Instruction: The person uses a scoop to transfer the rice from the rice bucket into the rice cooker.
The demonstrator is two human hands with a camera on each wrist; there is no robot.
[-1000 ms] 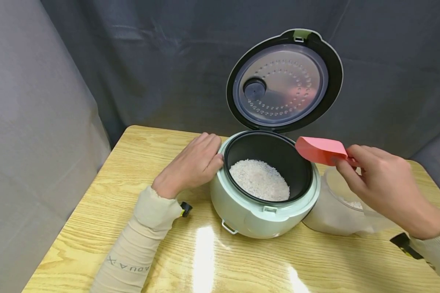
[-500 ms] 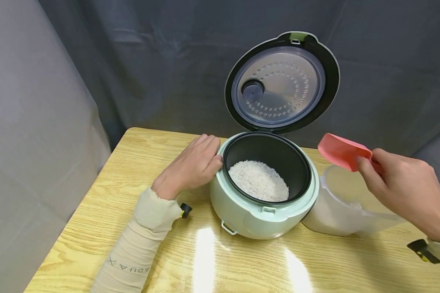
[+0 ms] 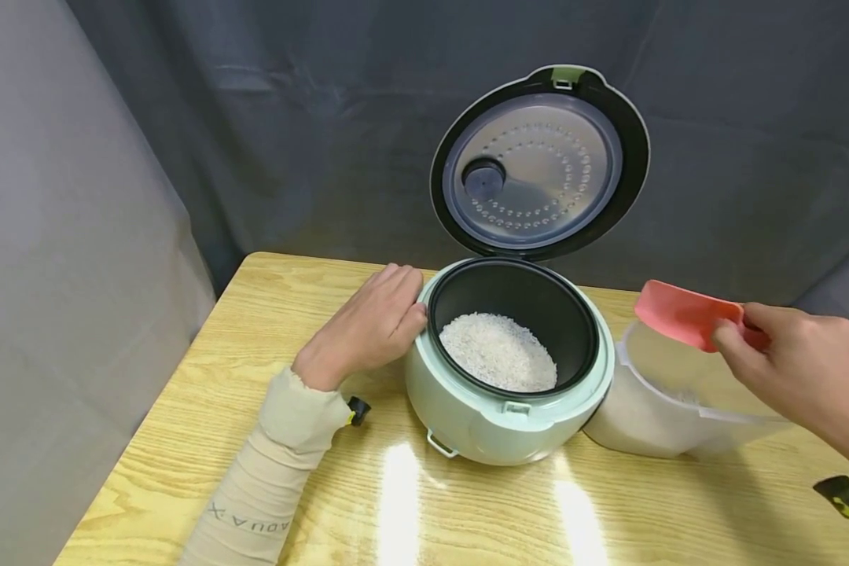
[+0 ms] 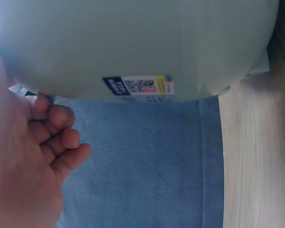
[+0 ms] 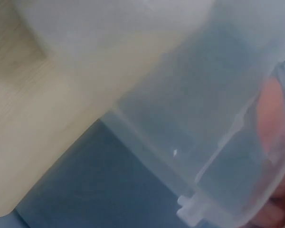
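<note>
A pale green rice cooker (image 3: 495, 440) holds a mound of white rice (image 3: 498, 351) in its black inner pot. My left hand (image 3: 368, 326) holds the cooker's left rim, thumb at the top edge; curled fingers show beside the cooker's side in the left wrist view. In my right hand (image 3: 806, 369) is a coral-pink scoop (image 3: 682, 314), gripped by its handle above the open translucent container (image 3: 644, 417). Some rice shows inside that container. Through the container's clear wall, the right wrist view shows the scoop (image 5: 273, 109) blurred.
The cooker's round lid (image 3: 541, 220) stands raised at the back. Dark grey cloth (image 3: 325, 134) hangs behind the wooden table (image 3: 311, 503), and lighter cloth (image 3: 78, 259) hangs at the left. The container stands close against the cooker's right side.
My right hand has carried the scoop rightward, from over the cooker's right rim to over the container, then lower. The left hand has stayed on the cooker.
</note>
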